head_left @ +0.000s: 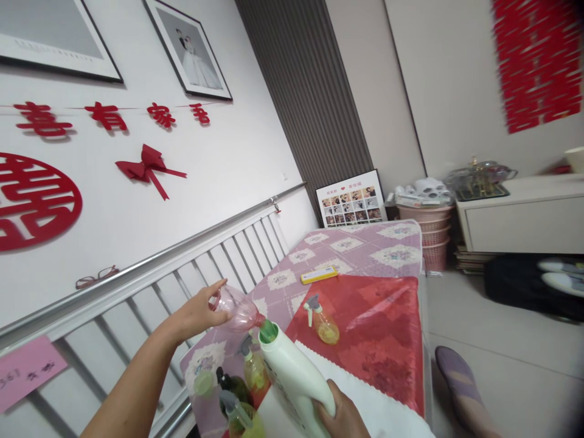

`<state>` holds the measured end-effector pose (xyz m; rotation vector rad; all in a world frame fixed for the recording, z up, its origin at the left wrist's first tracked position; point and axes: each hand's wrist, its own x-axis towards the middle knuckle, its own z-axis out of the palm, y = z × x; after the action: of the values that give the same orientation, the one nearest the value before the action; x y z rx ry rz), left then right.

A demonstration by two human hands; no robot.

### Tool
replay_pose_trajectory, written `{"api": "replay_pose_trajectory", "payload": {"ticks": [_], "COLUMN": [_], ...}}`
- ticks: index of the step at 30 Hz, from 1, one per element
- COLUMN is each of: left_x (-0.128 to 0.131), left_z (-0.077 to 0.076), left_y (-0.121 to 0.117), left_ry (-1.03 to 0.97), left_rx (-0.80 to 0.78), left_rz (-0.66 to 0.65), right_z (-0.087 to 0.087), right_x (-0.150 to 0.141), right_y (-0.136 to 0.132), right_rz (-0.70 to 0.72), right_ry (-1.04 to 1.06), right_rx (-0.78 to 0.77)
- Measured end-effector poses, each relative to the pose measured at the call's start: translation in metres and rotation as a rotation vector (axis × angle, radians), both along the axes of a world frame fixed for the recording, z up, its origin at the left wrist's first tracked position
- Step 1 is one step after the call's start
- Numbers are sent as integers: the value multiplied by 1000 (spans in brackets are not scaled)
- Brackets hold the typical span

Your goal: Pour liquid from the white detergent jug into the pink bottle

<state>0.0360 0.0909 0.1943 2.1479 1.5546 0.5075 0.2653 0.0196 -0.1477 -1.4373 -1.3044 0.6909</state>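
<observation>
1. Jug, pale green, tilted; mouth at neck of pink clear bottle.
2. Right hand: fingers wrapped around jug's handle.
3. Left hand, left of jug's mouth: fingers gripping pink clear bottle's broad end.
4. Right of jug's mouth: spray bottle on red cloth.

- The bare, sleeveless left forearm slants upward from the lower edge.
- The bare left hand reaches forward, thumb and fingers parted in a curved grip.
- The bare right hand sits lower, fingers curled tightly.
</observation>
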Motion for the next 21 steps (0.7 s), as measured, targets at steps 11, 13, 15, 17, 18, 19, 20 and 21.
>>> {"api": "replay_pose_trajectory", "payload": {"ticks": [11, 13, 15, 17, 18, 19, 20, 21], "left_x": [48, 58, 67, 73, 75, 76, 76, 74], "left_z": [28, 31, 33, 33, 33, 32, 30, 28], "left_y": [-10, -13, -16, -20, -21, -23, -25, -27], "left_ry": [443, 477, 511, 532, 535, 535, 533, 531], "left_rx": [166, 185, 198, 213, 222, 230, 236, 240], "left_rz": [-85, -95, -111, -132, -141, -147, -150, -151], "right_z": [6, 6, 5, 5, 5, 5, 6, 6], "right_x": [0, 0, 0, 0, 0, 0, 0, 0], "right_y": [-2, -2, -2, -1, -1, -1, -1, -1], "right_rz": [18, 15, 16, 16, 13, 8, 4, -1], "right_ry": [-5, 2, 8, 12, 12, 12, 11, 9], "right_rx": [-22, -14, -3, 9, 14, 17, 19, 20]}}
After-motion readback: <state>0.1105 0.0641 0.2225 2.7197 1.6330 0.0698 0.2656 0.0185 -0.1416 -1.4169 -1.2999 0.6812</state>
